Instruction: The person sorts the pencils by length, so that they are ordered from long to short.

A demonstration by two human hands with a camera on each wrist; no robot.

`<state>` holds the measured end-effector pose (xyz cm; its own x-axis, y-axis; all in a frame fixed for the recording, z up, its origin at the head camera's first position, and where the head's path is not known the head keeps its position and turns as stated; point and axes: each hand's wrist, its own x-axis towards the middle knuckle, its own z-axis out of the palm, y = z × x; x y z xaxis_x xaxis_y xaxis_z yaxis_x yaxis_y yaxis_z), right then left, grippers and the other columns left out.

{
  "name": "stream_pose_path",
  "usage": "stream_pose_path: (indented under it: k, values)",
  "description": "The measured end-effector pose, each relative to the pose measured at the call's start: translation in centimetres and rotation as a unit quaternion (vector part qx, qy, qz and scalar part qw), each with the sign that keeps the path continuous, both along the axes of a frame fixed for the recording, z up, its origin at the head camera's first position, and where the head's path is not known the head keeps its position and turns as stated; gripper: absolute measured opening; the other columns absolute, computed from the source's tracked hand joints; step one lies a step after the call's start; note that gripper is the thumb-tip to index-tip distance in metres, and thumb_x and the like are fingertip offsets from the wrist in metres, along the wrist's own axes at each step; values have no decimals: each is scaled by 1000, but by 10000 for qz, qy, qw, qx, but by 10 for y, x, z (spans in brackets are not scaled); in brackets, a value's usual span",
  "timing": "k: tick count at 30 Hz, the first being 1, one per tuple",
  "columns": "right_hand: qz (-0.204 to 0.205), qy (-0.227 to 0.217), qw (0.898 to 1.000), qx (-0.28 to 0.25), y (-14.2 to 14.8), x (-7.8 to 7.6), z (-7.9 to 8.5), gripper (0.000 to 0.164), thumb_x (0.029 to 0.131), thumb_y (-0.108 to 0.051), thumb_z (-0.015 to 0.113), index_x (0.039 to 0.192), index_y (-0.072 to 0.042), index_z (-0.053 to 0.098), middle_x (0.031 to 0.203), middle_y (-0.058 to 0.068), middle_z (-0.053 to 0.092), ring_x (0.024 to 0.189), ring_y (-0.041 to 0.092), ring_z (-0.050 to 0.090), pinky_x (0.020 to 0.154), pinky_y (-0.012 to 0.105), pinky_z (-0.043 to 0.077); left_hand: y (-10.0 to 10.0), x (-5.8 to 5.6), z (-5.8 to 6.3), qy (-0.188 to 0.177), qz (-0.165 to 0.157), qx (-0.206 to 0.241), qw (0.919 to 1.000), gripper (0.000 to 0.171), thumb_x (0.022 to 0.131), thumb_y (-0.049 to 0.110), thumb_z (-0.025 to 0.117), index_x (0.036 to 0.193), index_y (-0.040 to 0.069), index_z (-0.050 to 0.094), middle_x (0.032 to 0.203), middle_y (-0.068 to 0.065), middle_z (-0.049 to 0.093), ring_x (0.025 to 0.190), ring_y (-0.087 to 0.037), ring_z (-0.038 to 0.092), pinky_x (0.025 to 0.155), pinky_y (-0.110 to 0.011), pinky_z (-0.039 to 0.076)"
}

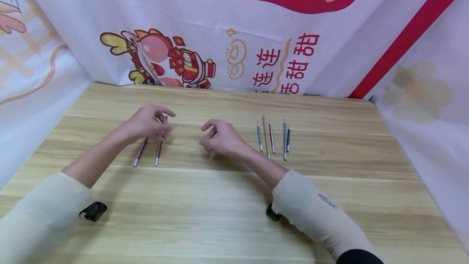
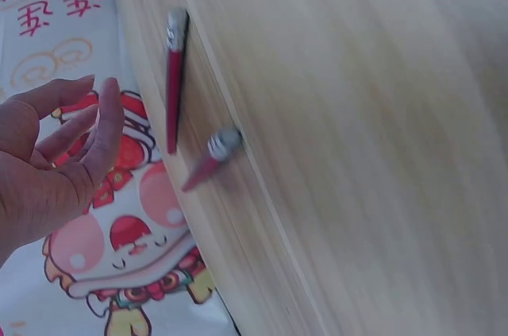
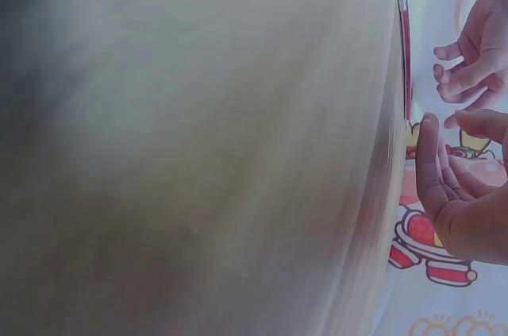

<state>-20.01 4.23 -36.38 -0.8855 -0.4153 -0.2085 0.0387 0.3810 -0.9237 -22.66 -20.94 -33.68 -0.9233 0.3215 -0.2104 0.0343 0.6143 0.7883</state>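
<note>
Two dark red pencils with metal and eraser ends lie on the left of the wooden table: one pencil [image 1: 141, 152] at the outer side, the other pencil [image 1: 159, 152] beside it. Over their far ends hovers my left hand [image 1: 150, 122], fingers loosely bent and nothing between them. In the left wrist view the same hand [image 2: 55, 145] is apart from both pencils. My right hand [image 1: 221, 137] is above the middle of the table, fingers relaxed and bent, holding nothing. The right wrist view shows this right hand [image 3: 464, 189] below the left hand [image 3: 476, 58].
Several pencils lie in a loose group on the right, among them a yellowish pencil [image 1: 266, 135], a pink one [image 1: 272, 137] and a blue one [image 1: 285, 139]. Printed cloth [image 1: 205, 23] hangs behind the wooden table [image 1: 220, 215]. Small black objects show near both sleeves.
</note>
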Motion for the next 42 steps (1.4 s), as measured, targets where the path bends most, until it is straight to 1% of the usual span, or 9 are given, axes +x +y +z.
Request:
stream_pose_path:
  k: [6,9,18,22,26,29,34,39,42]
  values:
    - [-90,-79,9999,-16,10,-1,-2,43,93,2,74,132,4,58,94,16,68,77,32,71,66,41,67,18,-1,-1,47,-150,57,9999,47,93,-5,70,137,-15,54,88,-18,64,65,-20,66,58,-33,65]
    - [-167,-120,9998,-14,14,0,-2,42,93,2,74,133,4,58,94,15,69,78,31,72,66,40,67,26,0,-1,28,-195,45,9998,46,94,-4,70,137,-13,55,89,-17,64,65,-20,66,58,-35,65]
    - [-266,93,9994,187,29,3,1,42,92,2,74,132,4,59,93,15,71,77,31,73,65,39,67,47,-1,-4,18,-380,110,9992,45,93,-2,71,136,-11,58,92,-17,65,70,-21,67,61,-35,65]
    - [-324,166,9991,229,37,3,2,43,92,2,75,132,4,59,94,16,72,78,33,73,65,40,67,57,-1,-7,-58,-461,201,9987,45,93,-2,71,135,-11,58,93,-18,66,70,-23,68,63,-38,66]
    - [-426,177,9988,176,45,3,2,43,92,3,74,132,5,59,95,18,73,81,36,74,66,41,67,67,-2,-9,-56,-511,267,9983,43,93,-3,70,134,-11,59,95,-22,68,72,-24,68,64,-37,66]
    - [-446,169,9988,132,54,2,2,44,92,4,73,133,6,58,97,19,72,83,38,73,68,42,67,75,-2,-9,-74,-491,292,9983,41,94,-4,69,133,-11,60,96,-22,68,74,-25,68,65,-37,66]
    - [-431,407,9976,354,72,2,4,42,93,-1,74,132,5,60,100,17,71,80,32,72,69,40,66,87,-1,-9,-85,-420,307,9986,39,94,-5,69,132,-10,61,94,-18,67,74,-26,68,65,-37,65]
    - [-529,480,9951,682,92,2,7,39,94,-8,75,130,1,63,100,14,71,83,32,72,71,41,66,99,-3,-12,89,-517,329,9981,37,92,-5,71,127,-11,63,88,-15,67,71,-22,66,61,-31,64]
    - [-581,502,9938,802,104,2,9,38,95,-8,74,130,1,63,102,14,73,85,32,73,72,42,66,106,-5,-13,168,-559,356,9977,36,91,-5,72,125,-11,64,87,-14,68,69,-21,67,60,-30,64]
